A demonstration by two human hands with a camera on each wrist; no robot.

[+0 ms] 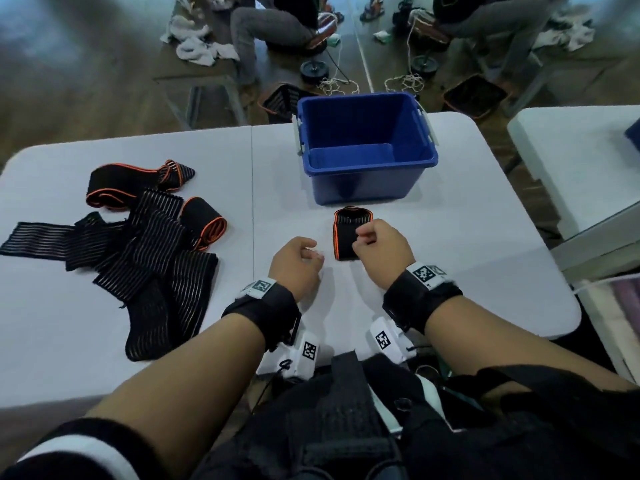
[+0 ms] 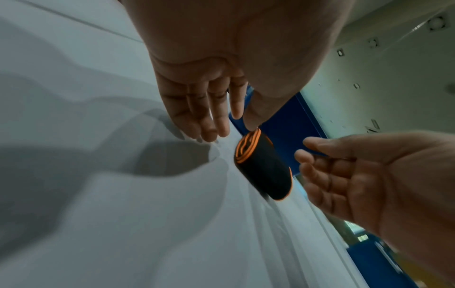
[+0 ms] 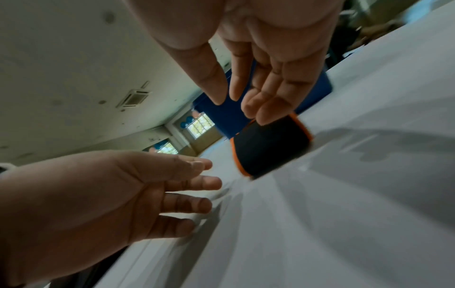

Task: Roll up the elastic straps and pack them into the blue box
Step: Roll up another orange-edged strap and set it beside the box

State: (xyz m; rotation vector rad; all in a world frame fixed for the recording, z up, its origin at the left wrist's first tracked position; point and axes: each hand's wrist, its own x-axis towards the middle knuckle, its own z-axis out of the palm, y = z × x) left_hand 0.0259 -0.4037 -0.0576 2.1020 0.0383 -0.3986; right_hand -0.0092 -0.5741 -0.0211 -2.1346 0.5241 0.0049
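A rolled black strap with orange edges [image 1: 347, 237] lies on the white table [image 1: 450, 237] just in front of the empty blue box [image 1: 367, 147]. My right hand [image 1: 372, 240] hovers over the roll's right side with relaxed fingers. In the right wrist view its fingertips [image 3: 267, 117] touch the top of the roll [image 3: 270, 150] without curling round it. My left hand [image 1: 303, 256] sits just left of the roll with loose fingers and holds nothing. The left wrist view shows the roll [image 2: 263, 169] free between both hands.
A pile of unrolled black striped straps [image 1: 145, 251] lies at the left of the table, with two partly rolled orange-edged ones [image 1: 204, 220] [image 1: 114, 188] among them. A second white table [image 1: 571, 161] stands to the right. People sit on the floor beyond.
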